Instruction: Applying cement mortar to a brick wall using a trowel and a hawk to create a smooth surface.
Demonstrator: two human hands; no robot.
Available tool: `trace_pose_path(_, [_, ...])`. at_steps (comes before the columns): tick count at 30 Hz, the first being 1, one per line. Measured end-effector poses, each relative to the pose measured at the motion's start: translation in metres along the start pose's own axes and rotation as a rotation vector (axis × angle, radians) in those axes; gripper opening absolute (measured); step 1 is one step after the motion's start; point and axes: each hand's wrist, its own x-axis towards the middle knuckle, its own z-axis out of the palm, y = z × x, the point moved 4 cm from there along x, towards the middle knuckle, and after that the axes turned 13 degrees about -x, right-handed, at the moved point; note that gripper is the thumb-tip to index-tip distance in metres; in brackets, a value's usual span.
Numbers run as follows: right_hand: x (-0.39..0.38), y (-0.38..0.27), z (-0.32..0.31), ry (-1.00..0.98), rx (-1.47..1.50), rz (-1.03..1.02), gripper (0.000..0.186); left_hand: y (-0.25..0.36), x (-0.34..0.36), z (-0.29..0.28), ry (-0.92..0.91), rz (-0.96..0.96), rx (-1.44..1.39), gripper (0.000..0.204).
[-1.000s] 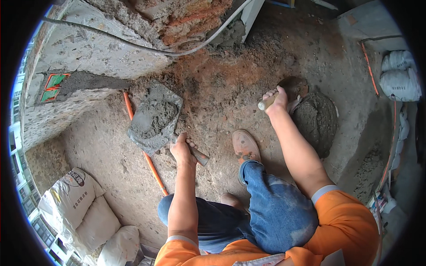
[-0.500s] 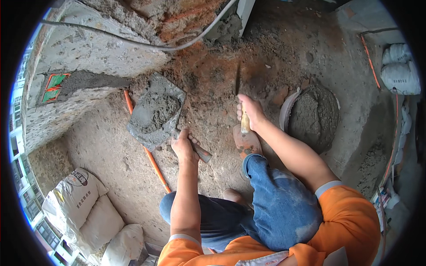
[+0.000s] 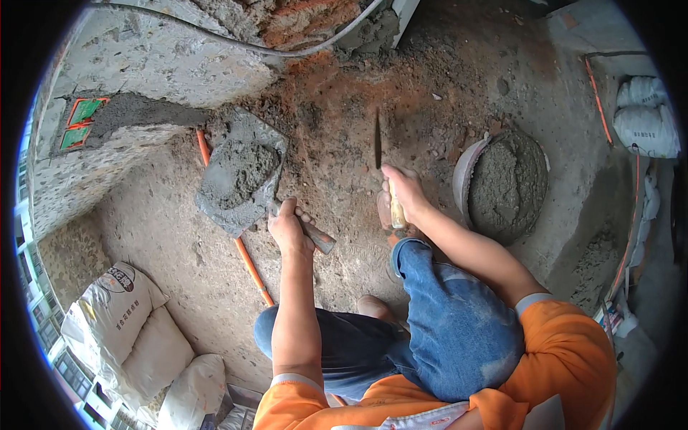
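Note:
My left hand is closed around the handle of a mortar hawk, a square flat board held out over the floor beside the wall. A heap of wet grey mortar lies on its far part. In my right hand is a trowel by its pale wooden handle. Its blade points away from me and is seen nearly edge-on, apart from the hawk. To the right stands a round tub filled with grey mortar; neither hand touches it.
At left, a rough low wall holds green boxes with orange rims set in fresh mortar. An orange pipe runs along the floor under the hawk. White sacks lie lower left, others far right. A grey cable crosses above.
The hawk with its mortar has shifted slightly left and away from me. My right hand stays near the same place, with the trowel blade tilted a little left. The view has shifted slightly.

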Motion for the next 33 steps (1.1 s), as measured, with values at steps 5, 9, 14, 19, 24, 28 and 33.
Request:
trace_pose_path(5, [0.053,0.000,-0.070,0.370,0.361,0.034,0.029,-0.005,-0.008,0.014,0.000,-0.032,0.017,0.010])
trace_pose_path(9, [0.025,-0.008,-0.046,0.225,0.106,-0.008,0.026,-0.003,-0.005,0.009,-0.007,0.002,0.112,0.009])
trace_pose_path(14, [0.020,-0.004,-0.016,-0.048,-0.245,-0.211,0.024,-0.015,-0.003,0.021,-0.027,-0.025,0.069,0.010])
trace_pose_path(19, [0.042,0.001,-0.048,0.467,0.107,-0.045,0.022,-0.018,0.004,0.022,-0.054,-0.029,0.058,0.009])
trace_pose_path(24, [0.036,-0.045,-0.021,-0.070,-0.269,-0.261,0.024,-0.020,-0.001,0.025,-0.042,-0.008,0.122,0.009])
trace_pose_path(28, [0.071,-0.083,-0.072,0.185,-0.284,-0.219,0.017,-0.025,-0.003,0.035,-0.056,-0.017,0.136,0.010])
trace_pose_path(33, [0.069,-0.088,-0.025,0.364,-0.090,-0.226,0.022,-0.027,0.004,0.028,-0.064,0.003,0.177,0.011])
